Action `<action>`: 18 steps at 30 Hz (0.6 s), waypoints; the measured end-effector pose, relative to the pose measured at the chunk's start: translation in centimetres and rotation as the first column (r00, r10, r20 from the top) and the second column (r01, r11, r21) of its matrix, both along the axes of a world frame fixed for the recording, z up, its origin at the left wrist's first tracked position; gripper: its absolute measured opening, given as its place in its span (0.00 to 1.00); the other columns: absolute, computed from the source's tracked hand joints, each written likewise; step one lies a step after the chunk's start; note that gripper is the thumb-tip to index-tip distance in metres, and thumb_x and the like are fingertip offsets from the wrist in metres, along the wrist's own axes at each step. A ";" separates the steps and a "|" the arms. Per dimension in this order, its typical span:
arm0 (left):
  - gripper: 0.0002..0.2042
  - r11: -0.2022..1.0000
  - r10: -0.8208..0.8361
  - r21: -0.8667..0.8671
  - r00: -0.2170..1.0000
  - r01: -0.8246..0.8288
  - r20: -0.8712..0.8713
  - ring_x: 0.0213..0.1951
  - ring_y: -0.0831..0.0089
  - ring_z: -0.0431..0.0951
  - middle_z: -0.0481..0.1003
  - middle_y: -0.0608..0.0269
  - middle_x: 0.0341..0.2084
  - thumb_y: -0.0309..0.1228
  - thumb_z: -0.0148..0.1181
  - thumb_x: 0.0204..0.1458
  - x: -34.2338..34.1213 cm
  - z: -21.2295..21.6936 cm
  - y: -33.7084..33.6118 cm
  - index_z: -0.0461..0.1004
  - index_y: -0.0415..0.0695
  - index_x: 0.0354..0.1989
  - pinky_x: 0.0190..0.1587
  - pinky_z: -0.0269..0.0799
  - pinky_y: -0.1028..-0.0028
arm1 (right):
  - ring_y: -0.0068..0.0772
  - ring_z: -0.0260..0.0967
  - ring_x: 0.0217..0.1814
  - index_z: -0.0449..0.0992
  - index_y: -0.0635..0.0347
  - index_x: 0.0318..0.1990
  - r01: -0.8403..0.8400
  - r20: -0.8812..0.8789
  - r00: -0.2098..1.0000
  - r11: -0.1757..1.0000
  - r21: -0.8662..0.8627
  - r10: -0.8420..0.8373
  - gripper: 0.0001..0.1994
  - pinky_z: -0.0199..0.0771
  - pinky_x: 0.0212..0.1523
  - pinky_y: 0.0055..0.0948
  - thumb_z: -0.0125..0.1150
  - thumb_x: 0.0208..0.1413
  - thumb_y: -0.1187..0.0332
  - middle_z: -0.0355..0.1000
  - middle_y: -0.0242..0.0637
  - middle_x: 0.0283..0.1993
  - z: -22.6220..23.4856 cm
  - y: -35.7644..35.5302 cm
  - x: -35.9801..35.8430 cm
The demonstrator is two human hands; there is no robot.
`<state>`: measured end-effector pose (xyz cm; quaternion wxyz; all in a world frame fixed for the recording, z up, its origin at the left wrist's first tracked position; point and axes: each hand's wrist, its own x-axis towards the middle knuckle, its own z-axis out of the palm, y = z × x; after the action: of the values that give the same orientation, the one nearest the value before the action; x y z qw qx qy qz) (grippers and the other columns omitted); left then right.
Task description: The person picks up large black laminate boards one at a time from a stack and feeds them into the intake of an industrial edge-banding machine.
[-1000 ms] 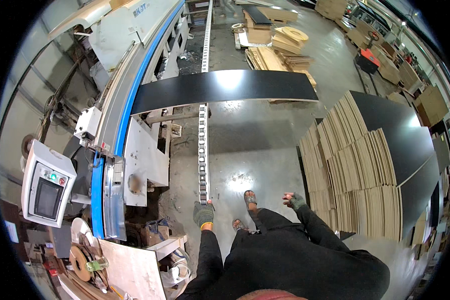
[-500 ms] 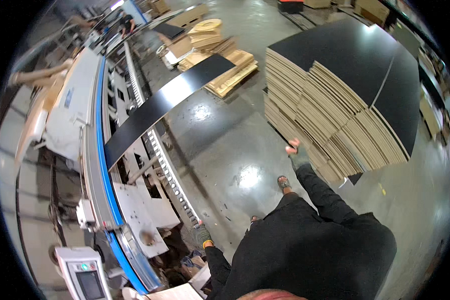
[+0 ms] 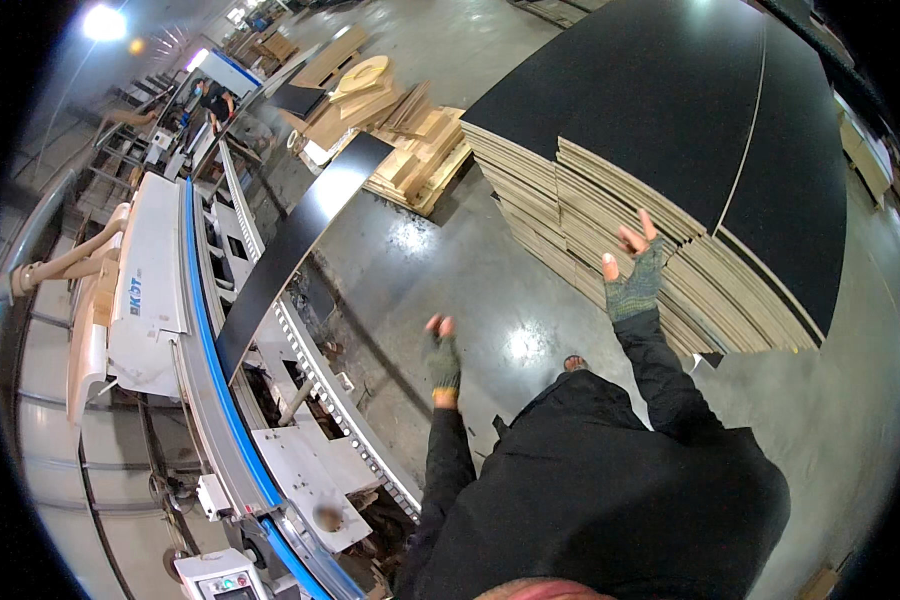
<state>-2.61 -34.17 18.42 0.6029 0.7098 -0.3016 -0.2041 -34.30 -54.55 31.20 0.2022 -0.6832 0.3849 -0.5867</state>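
Note:
My right hand (image 3: 634, 265), in a grey fingerless glove, is raised with fingers spread in front of the tall stack of black-faced boards (image 3: 650, 90). Nothing is in it, and whether it touches the stack's tan edges I cannot tell. My left hand (image 3: 443, 360), gloved alike with a yellow cuff, hangs over the floor between machine and stack. Its fingers point forward, slightly bent, and hold nothing that I can see. Farther left, a long black panel (image 3: 285, 245) lies slantwise across the machine's roller rail (image 3: 315, 375), one end against the blue strip.
The long machine (image 3: 150, 300) with a blue strip (image 3: 240, 430) runs along my left, a control box (image 3: 220, 572) at its near end. Beyond the panel, wood offcuts (image 3: 410, 150) are piled on the floor. Another person (image 3: 213, 102) stands at the machine's far end.
My left hand has come off the near part of the roller rail and moved forward and right. My right hand has risen toward the board stack. The view has shifted too.

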 end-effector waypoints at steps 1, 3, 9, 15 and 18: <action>0.22 0.995 -0.102 0.001 0.995 0.102 0.020 0.52 0.70 0.72 0.73 0.58 0.49 0.43 0.57 0.63 -2.6 3.9 -4.9 0.70 0.37 0.56 0.56 0.67 0.71 | 0.40 0.67 0.60 0.69 0.64 0.54 -0.043 -0.013 0.999 0.998 0.042 0.043 0.18 0.72 0.57 0.39 0.59 0.58 0.68 0.57 0.51 0.70 0.1 -0.5 -0.4; 0.21 0.972 -0.230 -0.042 0.973 0.231 0.022 0.54 0.70 0.72 0.74 0.58 0.51 0.42 0.56 0.64 -6.5 9.1 -12.9 0.70 0.38 0.57 0.57 0.67 0.71 | 0.38 0.69 0.55 0.71 0.63 0.51 -0.233 0.185 0.962 0.954 0.187 0.199 0.15 0.73 0.55 0.39 0.59 0.58 0.69 0.62 0.51 0.66 -0.7 -0.7 0.4; 0.21 0.942 -0.277 -0.145 0.947 0.301 0.165 0.55 0.69 0.72 0.74 0.58 0.52 0.42 0.53 0.65 -12.2 15.7 -29.1 0.69 0.42 0.61 0.59 0.68 0.69 | 0.37 0.73 0.50 0.72 0.61 0.44 -0.321 0.154 0.940 0.942 0.103 0.303 0.10 0.76 0.48 0.38 0.57 0.58 0.68 0.70 0.51 0.55 -2.4 -0.3 0.9; 0.18 0.927 -0.336 -0.139 0.936 0.348 0.105 0.32 0.78 0.66 0.67 0.69 0.27 0.43 0.53 0.65 -15.4 15.7 -36.3 0.73 0.46 0.56 0.39 0.66 0.73 | 0.33 0.71 0.45 0.71 0.61 0.47 -0.494 0.324 0.858 0.812 0.311 0.398 0.11 0.78 0.33 0.30 0.58 0.61 0.66 0.66 0.47 0.57 -4.0 -0.5 -1.7; 0.18 0.917 -0.341 -0.191 0.937 0.350 0.078 0.32 0.81 0.65 0.66 0.72 0.26 0.43 0.52 0.65 -15.2 15.3 -36.3 0.73 0.46 0.56 0.38 0.65 0.76 | 0.31 0.71 0.44 0.71 0.62 0.47 -0.499 0.359 0.853 0.791 0.354 0.378 0.10 0.77 0.28 0.26 0.58 0.62 0.68 0.66 0.47 0.57 -3.6 -0.8 -2.5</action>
<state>-17.76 -70.50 33.71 0.6195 0.5848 -0.4543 -0.2604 -36.77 -55.34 27.60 0.5315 -0.6052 0.3038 -0.5089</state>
